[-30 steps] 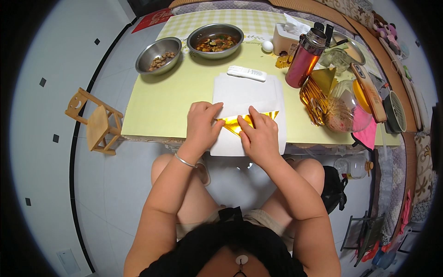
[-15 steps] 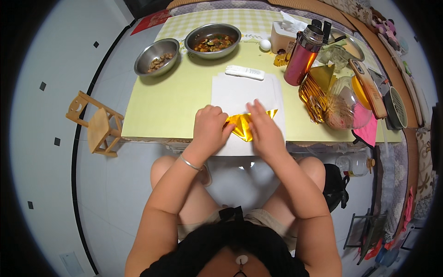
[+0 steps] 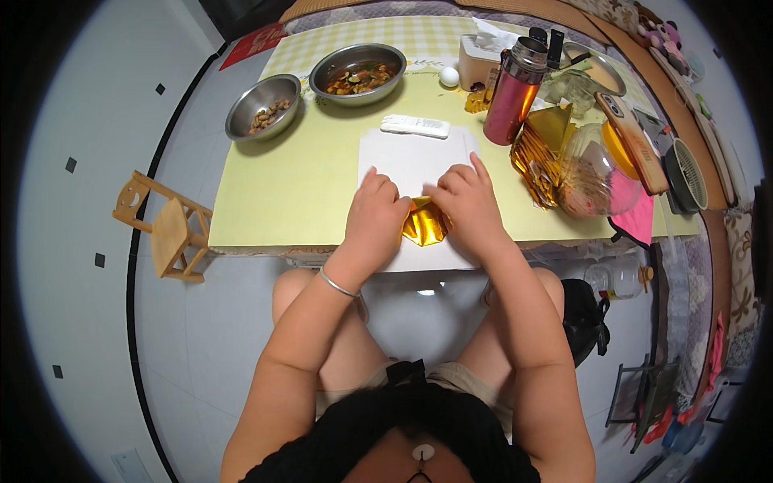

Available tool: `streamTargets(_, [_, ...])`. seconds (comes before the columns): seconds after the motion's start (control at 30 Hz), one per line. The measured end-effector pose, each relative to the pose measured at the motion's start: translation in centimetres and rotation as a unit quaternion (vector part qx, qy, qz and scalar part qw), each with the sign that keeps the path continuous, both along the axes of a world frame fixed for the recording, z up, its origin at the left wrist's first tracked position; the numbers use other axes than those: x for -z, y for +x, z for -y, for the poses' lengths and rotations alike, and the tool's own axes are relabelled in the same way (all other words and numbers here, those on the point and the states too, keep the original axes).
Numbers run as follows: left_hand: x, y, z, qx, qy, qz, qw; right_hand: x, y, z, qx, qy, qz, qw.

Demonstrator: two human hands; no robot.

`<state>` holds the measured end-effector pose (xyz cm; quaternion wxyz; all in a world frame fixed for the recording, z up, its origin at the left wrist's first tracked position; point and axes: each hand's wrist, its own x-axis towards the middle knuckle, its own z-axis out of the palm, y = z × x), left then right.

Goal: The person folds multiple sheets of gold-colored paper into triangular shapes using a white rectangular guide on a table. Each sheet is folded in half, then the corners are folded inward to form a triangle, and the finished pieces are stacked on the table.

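Observation:
A shiny gold foil paper [image 3: 425, 224], partly folded, lies on white paper [image 3: 394, 155] at the table's near edge. My left hand [image 3: 375, 217] grips its left side with curled fingers. On its right side my right hand [image 3: 469, 206] presses and holds the foil, the index finger raised. Both hands hide the foil's outer ends. A long white object [image 3: 415, 126], perhaps a remote control, rests at the far edge of the white paper.
Two steel bowls [image 3: 359, 95] [image 3: 259, 133] hold food at the far left. A red thermos [image 3: 513, 101], folded gold foil pieces [image 3: 539, 165], a clear round container [image 3: 592, 173] and a phone [image 3: 632, 141] crowd the right. A small wooden chair [image 3: 171, 229] stands left of the table.
My right hand has shifted from across the foil to its right end. The pointed right tip no longer shows, and the hands now frame a smaller visible piece. The view has shifted slightly.

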<state>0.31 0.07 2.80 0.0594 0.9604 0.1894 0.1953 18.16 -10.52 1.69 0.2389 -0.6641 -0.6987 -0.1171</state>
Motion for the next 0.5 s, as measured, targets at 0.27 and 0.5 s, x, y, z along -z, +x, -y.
streamTargets(0.27, [3.6,-1.6,1.1,0.045,-0.031,0.006,0.999,2.6,0.0,2.7,-0.01,-0.081,-0.08,0.993])
streamTargets(0.5, [2.1,-3.9,1.5,0.085,-0.06,-0.078,0.991,3.3,0.0,3.5,0.046,-0.102,-0.165,0.98])
